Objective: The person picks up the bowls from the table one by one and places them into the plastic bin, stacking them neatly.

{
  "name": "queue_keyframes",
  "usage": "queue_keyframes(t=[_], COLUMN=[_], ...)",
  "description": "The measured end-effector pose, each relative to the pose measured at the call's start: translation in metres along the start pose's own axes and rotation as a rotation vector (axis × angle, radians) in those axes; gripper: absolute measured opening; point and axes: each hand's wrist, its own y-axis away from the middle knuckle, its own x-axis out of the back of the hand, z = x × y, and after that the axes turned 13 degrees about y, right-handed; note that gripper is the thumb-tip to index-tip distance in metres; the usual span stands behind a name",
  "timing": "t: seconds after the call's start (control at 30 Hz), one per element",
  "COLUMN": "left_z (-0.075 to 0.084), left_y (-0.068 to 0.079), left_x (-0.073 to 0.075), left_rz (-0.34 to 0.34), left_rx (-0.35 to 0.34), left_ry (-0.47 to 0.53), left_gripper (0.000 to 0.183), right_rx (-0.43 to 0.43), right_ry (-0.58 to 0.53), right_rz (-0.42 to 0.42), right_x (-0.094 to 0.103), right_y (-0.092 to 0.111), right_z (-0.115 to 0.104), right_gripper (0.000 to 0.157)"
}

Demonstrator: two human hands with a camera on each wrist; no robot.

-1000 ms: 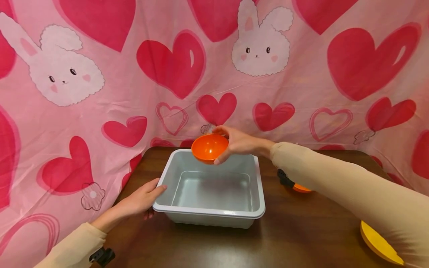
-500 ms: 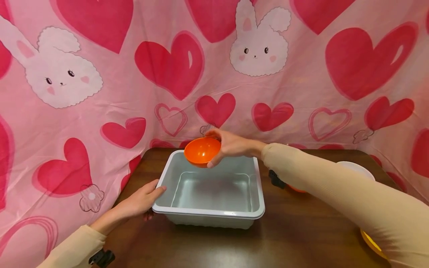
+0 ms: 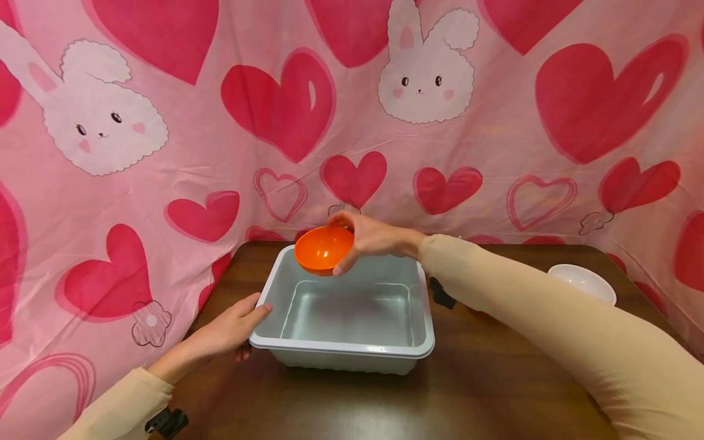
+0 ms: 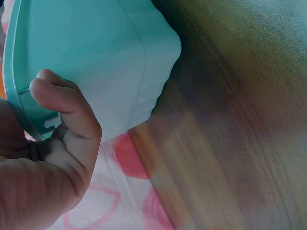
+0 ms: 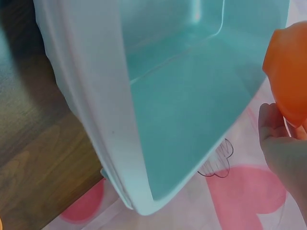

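Observation:
A grey rectangular plastic basin stands on the table, with nothing inside. My left hand grips its left rim, thumb on top and fingers curled beneath, as the left wrist view shows from below the hand. Over the basin's back left part, my right hand holds an orange bowl by its right side, the bowl's opening tipped toward me. In the right wrist view the orange bowl shows at the right edge, with the fingers around its side.
On the dark wooden table, a white bowl stands at the back right, partly behind my right sleeve. A pink cloth with hearts and rabbits hangs behind and to the left of the table.
My right hand has carried the orange bowl leftward over the basin. The white bowl has come into view from behind the sleeve, which now hides the yellow item. My left hand stays on the rim.

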Motion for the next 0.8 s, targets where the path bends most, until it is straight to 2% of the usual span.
queue_keyframes(t=[0.37,0.8], left_z=[-0.002,-0.001], left_y=[-0.002,-0.001], left_x=[0.001,0.000], left_rz=[-0.006,0.010], left_rx=[-0.015,0.007], left_ry=[-0.009,-0.005], left_gripper=[0.027,0.028], right_rx=[0.017,0.025], right_ry=[-0.031,-0.048], right_rz=[-0.025,-0.027], right_x=[-0.009,-0.020], right_y=[-0.009,-0.017], right_z=[0.000,0.001], right_gripper=[0.098,0.095])
